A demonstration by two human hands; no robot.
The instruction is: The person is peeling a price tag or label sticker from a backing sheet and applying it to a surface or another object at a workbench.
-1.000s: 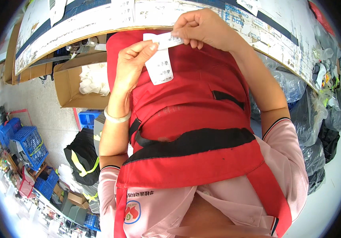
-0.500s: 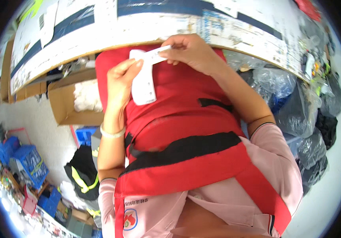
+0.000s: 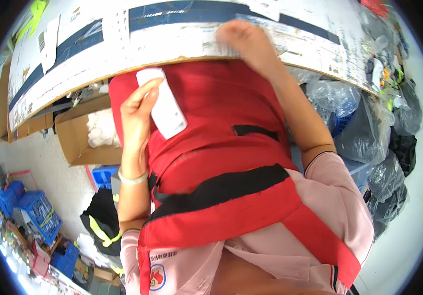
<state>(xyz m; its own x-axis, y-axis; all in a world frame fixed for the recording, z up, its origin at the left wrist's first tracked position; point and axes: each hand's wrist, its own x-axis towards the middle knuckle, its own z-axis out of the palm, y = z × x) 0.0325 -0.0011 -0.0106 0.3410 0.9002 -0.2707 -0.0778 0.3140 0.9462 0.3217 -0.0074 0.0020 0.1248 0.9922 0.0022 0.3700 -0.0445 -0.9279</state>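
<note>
A white strip of paper labels (image 3: pixel 164 109) with small dark print hangs over my red apron (image 3: pixel 211 105). My left hand (image 3: pixel 140 105) pinches it near its upper part, thumb on top. My right hand (image 3: pixel 245 42) is raised over the near part of the white worktable (image 3: pixel 182 42), apart from the strip. Motion smears its fingers, and whether they hold anything cannot be made out.
The worktable's brown front edge (image 3: pixel 142 66) runs across in front of me. An open cardboard box (image 3: pixel 81 152) with white cloth-like stuff stands at the left. Plastic bags (image 3: pixel 364 132) pile up at the right. Blue crates (image 3: pixel 39 211) stand on the floor far left.
My right hand has let go of the paper strip and moved up over the worktable. My left hand, still holding the strip, has shifted slightly left and down.
</note>
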